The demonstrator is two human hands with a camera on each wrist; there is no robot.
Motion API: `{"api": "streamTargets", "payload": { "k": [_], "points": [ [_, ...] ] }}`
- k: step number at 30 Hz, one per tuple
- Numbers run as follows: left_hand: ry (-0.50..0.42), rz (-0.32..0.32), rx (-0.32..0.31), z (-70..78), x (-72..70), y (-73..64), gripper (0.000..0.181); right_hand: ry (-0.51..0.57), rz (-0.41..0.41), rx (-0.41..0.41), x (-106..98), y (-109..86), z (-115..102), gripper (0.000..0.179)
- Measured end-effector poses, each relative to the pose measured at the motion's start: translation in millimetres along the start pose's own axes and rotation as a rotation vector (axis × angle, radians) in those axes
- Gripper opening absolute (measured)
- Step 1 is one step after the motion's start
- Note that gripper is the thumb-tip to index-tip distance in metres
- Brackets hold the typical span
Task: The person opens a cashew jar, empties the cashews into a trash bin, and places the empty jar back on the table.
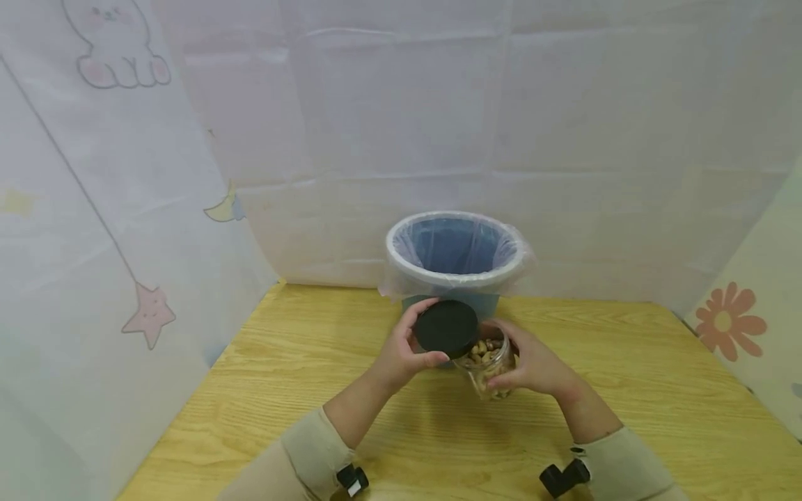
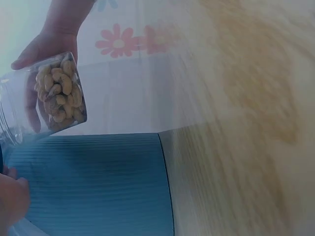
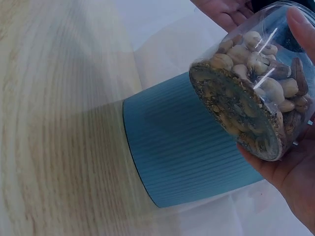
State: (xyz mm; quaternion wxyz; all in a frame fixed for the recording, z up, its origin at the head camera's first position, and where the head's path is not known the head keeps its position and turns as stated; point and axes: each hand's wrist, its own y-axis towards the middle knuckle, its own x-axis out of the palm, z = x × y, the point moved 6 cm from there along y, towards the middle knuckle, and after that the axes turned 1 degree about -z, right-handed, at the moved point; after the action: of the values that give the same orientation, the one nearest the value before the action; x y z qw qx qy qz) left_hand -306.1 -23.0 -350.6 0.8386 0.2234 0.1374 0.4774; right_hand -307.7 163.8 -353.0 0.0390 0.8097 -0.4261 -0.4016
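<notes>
No text, label, brand, number or sign can be read on the black lid [image 1: 446,328], the clear jar [image 2: 18,93], the ribbed blue bin [image 3: 189,147] or the table [image 1: 250,410]. The pale wall covering [image 1: 401,118] carries printed pictures, such as a star [image 1: 150,314], a moon [image 1: 222,207] and a flower [image 1: 729,321], with no legible lettering among them. On the black wrist device [image 1: 348,476] at the left sleeve [image 1: 316,445] sits a small white patch [image 1: 354,488], too small to tell whether it bears any marking.
</notes>
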Motion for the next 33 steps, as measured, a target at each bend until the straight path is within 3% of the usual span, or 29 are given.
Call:
{"api": "streamTargets", "payload": {
  "k": [14,33],
  "points": [
    [-0.002,-0.023,0.006,-8.4,-11.3,-5.7,0.094,-0.037,0.056,0.061,-10.6,-4.7,9.1,0.085],
    [0.065,-0.019,-0.02,-16.3,-27.0,-9.8,0.088,0.059,0.075,0.047,-20.9,-11.4,9.4,0.087]
  ]
}}
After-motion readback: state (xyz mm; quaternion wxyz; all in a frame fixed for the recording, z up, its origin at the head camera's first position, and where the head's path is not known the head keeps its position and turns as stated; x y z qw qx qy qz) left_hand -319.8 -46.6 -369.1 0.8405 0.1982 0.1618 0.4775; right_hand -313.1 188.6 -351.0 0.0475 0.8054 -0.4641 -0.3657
